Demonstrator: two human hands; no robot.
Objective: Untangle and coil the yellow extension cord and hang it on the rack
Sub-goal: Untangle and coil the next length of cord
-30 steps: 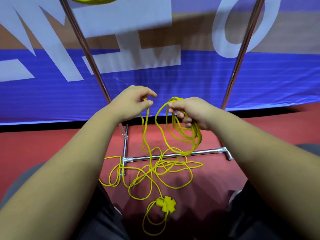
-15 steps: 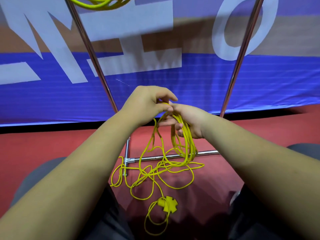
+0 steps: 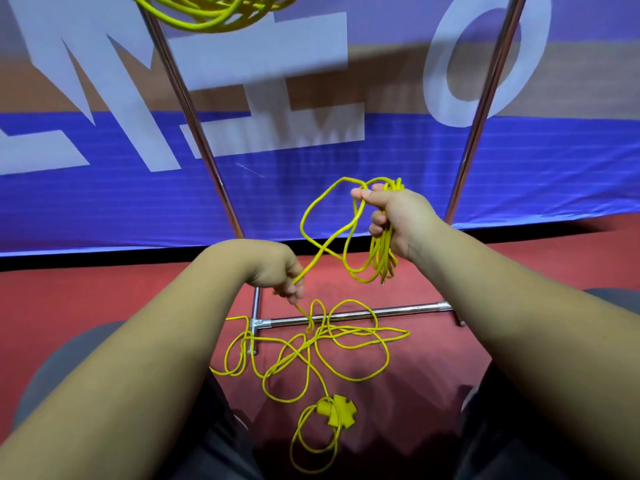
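Head view: the right hand grips a bundle of hanging loops of the thin, round yellow cord; one strand slants down-left to the left hand, which pinches it. The rest lies tangled on the red floor across the chrome rack base bar, ending in a cross-shaped socket.

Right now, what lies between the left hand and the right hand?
Head view: a slack strand of the yellow cord runs from the left hand, through a loop, up to the right hand.
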